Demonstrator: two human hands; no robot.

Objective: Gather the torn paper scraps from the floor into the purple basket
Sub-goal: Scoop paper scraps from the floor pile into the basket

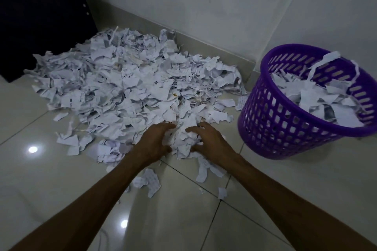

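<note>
Both forearms reach in, left hand (pixel 154 142) and right hand (pixel 210 140) curling fingers round light, flimsy torn paper scraps (pixel 126 87), best scooped underneath toward the purple basket (pixel 271 120).

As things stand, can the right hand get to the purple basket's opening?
Probably yes. The right hand is on the paper scraps beside the purple basket, whose open mouth tilts toward it, with nothing between.

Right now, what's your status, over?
Left hand and right hand cupping scraps. Big paper pile on floor. Purple basket part full. Nothing in the way.
</note>
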